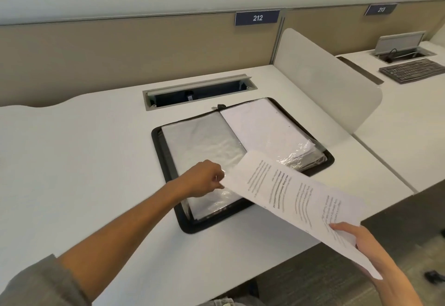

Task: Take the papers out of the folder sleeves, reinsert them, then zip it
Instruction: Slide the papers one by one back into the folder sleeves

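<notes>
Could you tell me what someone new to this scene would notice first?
Most striking is the white printed sheet of paper, held low at the right by the right hand and slanting over the open black zip folder at the centre of the white desk. The left hand pinches the clear plastic sleeve on the folder's left page.

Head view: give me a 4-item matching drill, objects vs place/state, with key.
Things
1. printed sheet
2. folder
3. keyboard
4. left hand

Places or states
A. lies open on the near desk
B. on the neighbouring desk, far right
C. pinches the edge of a plastic sleeve
D. held above the folder's near right corner by the right hand

Pairs: 1-D, 2-A, 3-B, 4-C
</notes>
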A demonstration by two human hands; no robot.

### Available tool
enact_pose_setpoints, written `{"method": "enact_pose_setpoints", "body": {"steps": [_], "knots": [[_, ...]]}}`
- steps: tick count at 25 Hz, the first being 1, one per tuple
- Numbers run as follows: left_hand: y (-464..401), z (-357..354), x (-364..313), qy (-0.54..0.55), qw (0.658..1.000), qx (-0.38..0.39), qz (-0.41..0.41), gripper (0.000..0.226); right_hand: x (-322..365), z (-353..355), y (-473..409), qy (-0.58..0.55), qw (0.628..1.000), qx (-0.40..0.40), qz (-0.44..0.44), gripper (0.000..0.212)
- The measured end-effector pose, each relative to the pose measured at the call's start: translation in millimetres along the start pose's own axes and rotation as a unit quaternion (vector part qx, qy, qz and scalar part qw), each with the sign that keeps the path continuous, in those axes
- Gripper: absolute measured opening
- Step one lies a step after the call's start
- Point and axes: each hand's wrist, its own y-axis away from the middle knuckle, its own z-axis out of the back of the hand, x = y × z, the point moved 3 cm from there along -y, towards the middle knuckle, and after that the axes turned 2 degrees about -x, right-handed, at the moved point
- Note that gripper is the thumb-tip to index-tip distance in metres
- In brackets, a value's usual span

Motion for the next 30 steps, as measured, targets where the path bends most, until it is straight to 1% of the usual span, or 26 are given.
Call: {"method": "enact_pose_setpoints", "body": {"steps": [1,3,6,7,8,9,10,11,12,13,14,16,18,21,24,28,30], "knots": [[0,2,-5,-0.051,0.998,0.018,-0.023,0.012,1,3,4,0.007,1.0,0.012,-0.009,0.019],[2,6,-20,-0.128,0.99,0.029,-0.059,0.012,-1,11,8,0.03,0.999,0.032,-0.022,0.04],[7,10,-36,-0.216,0.97,0.005,-0.112,0.032,-13,18,11,0.023,0.996,0.066,-0.057,0.051],[9,9,-39,-0.234,0.962,-0.005,-0.137,0.038,-17,20,12,0.029,0.994,0.08,-0.064,0.059],[10,10,-41,-0.246,0.955,-0.014,-0.163,0.043,-21,20,13,0.046,0.993,0.089,-0.069,0.074],[11,10,-42,-0.255,0.949,-0.019,-0.184,0.042,-24,22,13,0.06,0.991,0.094,-0.069,0.094],[12,11,-43,-0.267,0.944,-0.023,-0.195,0.036,-28,23,14,0.061,0.99,0.099,-0.074,0.109],[12,11,-43,-0.286,0.937,-0.022,-0.199,0.029,-32,22,15,0.055,0.99,0.102,-0.082,0.115],[12,10,-41,-0.307,0.931,-0.02,-0.198,0.024,-33,21,16,0.054,0.99,0.099,-0.086,0.117],[13,8,-40,-0.329,0.923,-0.024,-0.196,0.02,-34,20,18,0.057,0.99,0.091,-0.091,0.113],[12,7,-38,-0.351,0.917,-0.028,-0.188,0.018,-33,17,21,0.048,0.99,0.088,-0.096,0.102],[12,4,-34,-0.368,0.91,-0.039,-0.186,0.019,-30,10,29,0.013,0.992,0.072,-0.1,0.071],[12,2,-33,-0.372,0.909,-0.05,-0.179,0.021,-30,6,33,-0.019,0.994,0.041,-0.097,0.056],[15,4,-34,-0.358,0.918,-0.066,-0.161,0.028,-32,1,37,-0.092,0.993,-0.025,-0.075,0.019],[22,11,-32,-0.345,0.924,-0.07,-0.153,0.027,-38,-6,40,-0.112,0.989,-0.073,-0.071,0.016],[35,21,-33,-0.337,0.931,-0.036,-0.133,0.019,-53,-25,43,-0.161,0.976,-0.124,-0.075,0.033],[41,25,-33,-0.334,0.934,-0.025,-0.127,0.019,-59,-38,44,-0.184,0.971,-0.133,-0.077,0.035]]}}
